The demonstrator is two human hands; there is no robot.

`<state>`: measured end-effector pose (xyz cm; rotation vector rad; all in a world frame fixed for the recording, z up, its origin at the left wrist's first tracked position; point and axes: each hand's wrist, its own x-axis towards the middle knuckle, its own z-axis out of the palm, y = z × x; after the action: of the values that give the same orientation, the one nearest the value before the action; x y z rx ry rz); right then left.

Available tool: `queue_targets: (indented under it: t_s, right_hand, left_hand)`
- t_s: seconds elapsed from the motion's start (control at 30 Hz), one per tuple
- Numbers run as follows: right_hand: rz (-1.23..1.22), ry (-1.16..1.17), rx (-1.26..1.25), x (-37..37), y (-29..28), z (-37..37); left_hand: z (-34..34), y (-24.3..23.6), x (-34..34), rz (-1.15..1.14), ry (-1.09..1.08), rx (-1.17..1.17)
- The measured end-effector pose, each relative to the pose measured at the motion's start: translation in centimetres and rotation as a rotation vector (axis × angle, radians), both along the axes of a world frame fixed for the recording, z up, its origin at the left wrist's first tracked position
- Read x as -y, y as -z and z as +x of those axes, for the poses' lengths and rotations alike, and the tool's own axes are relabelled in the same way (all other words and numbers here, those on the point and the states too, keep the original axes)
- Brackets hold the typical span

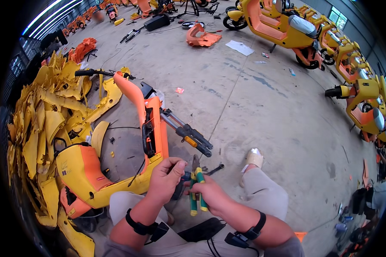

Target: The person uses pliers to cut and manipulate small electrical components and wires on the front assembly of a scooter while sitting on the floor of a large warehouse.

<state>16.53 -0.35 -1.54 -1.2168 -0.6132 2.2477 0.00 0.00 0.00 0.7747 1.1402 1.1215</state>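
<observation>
Beside the stripped scooter (pixel 128 141), the right hand (pixel 210 195) grips green-and-yellow pliers (pixel 196 188) while the left hand (pixel 165 177) pinches a small dark part (pixel 185 176) at their jaws.

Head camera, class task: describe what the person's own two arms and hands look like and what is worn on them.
Both forearms are bare, with no sleeves or gloves. The left hand and right hand each have a black wrist strap carrying a small black box; thin black cables trail from the right one.

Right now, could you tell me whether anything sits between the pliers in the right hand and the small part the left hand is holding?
Nothing visible does. The pliers in the right hand point at the small dark part pinched by the left hand.
</observation>
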Motion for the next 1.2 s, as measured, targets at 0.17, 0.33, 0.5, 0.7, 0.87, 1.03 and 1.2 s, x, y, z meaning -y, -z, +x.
queue_targets:
  t_s: [0.17, 0.33, 0.5, 0.7, 0.87, 1.03, 1.2]
  right_hand:
    - [0.176, 0.254, -0.017, -0.5, -2.8, 0.8]
    - [0.204, 0.312, -0.197, -1.2, -5.5, 3.2]
    - [-0.045, 0.146, -0.120, -1.8, -3.3, 3.8]
    - [0.128, -0.103, 0.079, -0.3, -1.9, 2.4]
    - [0.192, -0.244, 0.068, 0.1, -2.8, 1.9]
    - [0.217, -0.302, 0.112, -0.2, -1.4, 1.9]
    - [0.205, -0.336, 0.157, 0.7, -2.1, 2.2]
  left_hand:
    - [-0.6, -1.5, -0.1, -0.005, -0.055, -0.191]
    - [-1.0, -0.8, 0.3, 0.056, -0.096, -0.270]
    - [-0.7, -1.1, 0.4, 0.092, -0.068, -0.321]
    - [-0.4, -0.9, 0.4, 0.275, -0.064, -0.569]
    - [-0.2, -1.4, 0.3, 0.296, -0.032, -0.652]
    - [-0.8, 0.3, 0.3, 0.147, -0.059, -0.474]
    - [-0.8, -0.1, 0.5, 0.048, 0.003, -0.317]
